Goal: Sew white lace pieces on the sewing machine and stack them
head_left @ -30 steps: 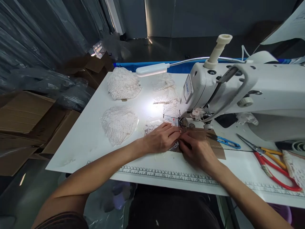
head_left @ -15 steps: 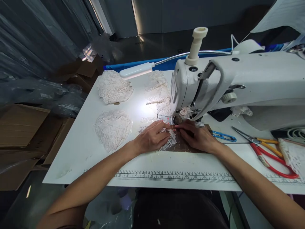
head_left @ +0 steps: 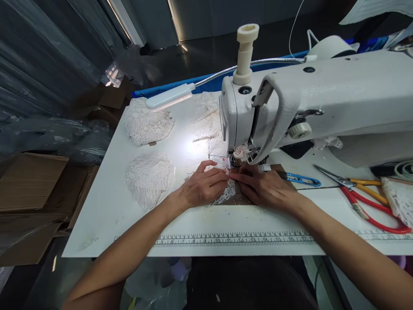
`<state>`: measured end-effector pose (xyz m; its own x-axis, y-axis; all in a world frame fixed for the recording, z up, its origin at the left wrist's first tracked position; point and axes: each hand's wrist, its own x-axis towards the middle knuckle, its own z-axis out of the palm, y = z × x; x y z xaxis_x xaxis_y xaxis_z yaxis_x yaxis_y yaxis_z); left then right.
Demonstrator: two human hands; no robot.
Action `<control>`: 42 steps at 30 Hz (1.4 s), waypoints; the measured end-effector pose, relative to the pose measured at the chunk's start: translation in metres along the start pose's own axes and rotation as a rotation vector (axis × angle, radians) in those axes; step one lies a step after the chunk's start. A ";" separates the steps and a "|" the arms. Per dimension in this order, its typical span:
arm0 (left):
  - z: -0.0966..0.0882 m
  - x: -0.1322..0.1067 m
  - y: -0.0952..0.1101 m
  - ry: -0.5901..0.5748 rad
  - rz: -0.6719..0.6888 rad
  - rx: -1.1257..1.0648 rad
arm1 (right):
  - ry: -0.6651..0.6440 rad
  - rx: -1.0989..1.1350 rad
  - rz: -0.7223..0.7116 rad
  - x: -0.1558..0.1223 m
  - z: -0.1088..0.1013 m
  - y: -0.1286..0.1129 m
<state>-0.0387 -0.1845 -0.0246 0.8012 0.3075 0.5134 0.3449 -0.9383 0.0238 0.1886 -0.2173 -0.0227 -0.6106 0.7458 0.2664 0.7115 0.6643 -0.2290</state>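
Observation:
A piece of white lace [head_left: 227, 193] lies on the bed of a white sewing machine [head_left: 237, 112], just in front of the needle area. My left hand [head_left: 205, 186] is curled over its left part, fingers bent and closed on it, with one finger raised toward the back. From the other side, my right hand [head_left: 266, 188] pinches the lace edge, its fingertips meeting those of the left beside the presser foot. Both hands cover much of the piece. Under the right hand, a brown plate [head_left: 245, 199] shows. A pale fabric rose [head_left: 241, 152] hangs on the machine head.
Lace heaps [head_left: 150, 178] lie on the table's left, with more lace [head_left: 206, 114] behind. A lamp [head_left: 171, 97] shines from above. Blue thread snips [head_left: 303, 179] and red-handled scissors [head_left: 371, 204] lie right. A printed ruler [head_left: 226, 240] runs along the front edge. Cardboard boxes [head_left: 32, 181] stand left.
The head view has shifted slightly. A finger of my left hand has lifted and stretched toward the back. My right hand sits a little closer to the left, fingertips still at the lace.

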 end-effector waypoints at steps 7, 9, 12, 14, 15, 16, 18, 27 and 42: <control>-0.003 0.001 -0.002 -0.069 0.056 -0.025 | -0.006 0.049 0.048 -0.002 0.005 -0.005; -0.001 0.000 -0.004 -0.062 0.031 -0.081 | 0.014 0.155 0.107 -0.005 0.004 -0.004; 0.004 -0.003 -0.006 -0.008 -0.016 -0.167 | 0.050 0.302 0.202 -0.009 0.002 -0.001; 0.007 -0.005 -0.006 0.014 -0.038 -0.202 | 0.069 0.345 0.227 -0.011 -0.001 0.001; 0.007 -0.006 -0.007 0.017 -0.047 -0.213 | 0.077 0.355 0.227 -0.011 -0.002 0.001; 0.007 -0.006 -0.007 0.019 -0.052 -0.219 | 0.084 0.359 0.225 -0.011 -0.002 0.001; 0.008 -0.006 -0.007 0.027 -0.053 -0.225 | 0.095 0.358 0.226 -0.010 -0.002 0.001; 0.011 -0.007 -0.007 0.070 -0.021 -0.201 | 0.099 0.318 0.147 -0.011 0.003 0.001; 0.010 -0.009 -0.008 0.051 -0.021 -0.224 | -0.006 0.156 -0.027 -0.012 0.003 -0.003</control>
<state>-0.0437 -0.1784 -0.0378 0.7670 0.3242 0.5537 0.2395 -0.9452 0.2217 0.1928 -0.2285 -0.0281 -0.6313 0.7273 0.2692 0.6324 0.6837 -0.3641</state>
